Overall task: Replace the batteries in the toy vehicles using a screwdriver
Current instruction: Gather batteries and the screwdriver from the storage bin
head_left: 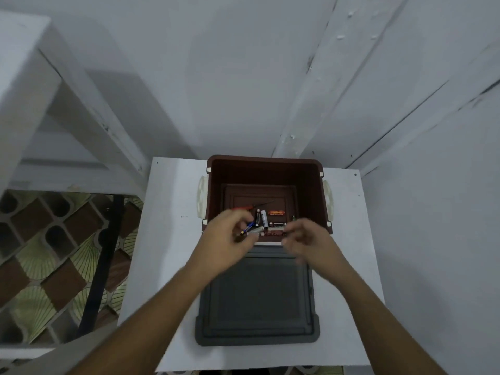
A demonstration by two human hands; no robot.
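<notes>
Likely supply-gathering step: left hand (230, 236) pinches batteries (252, 230) at 7 o'clock of the brown bin (265, 159), right hand (308, 239) blurred at 5 o'clock, grip unclear; next calls for lifting out the red-handled screwdriver (244, 208).

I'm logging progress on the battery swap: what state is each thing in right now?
Brown box: open, lid off.
Grey lid: flat on the table, in front of the box.
Screwdriver: lying in the box, untouched.
Loose batteries: lying on the box floor.
Left hand: holds a blue battery over the box's near edge.
Right hand: fingers curled, blurred; grip unclear.
</notes>
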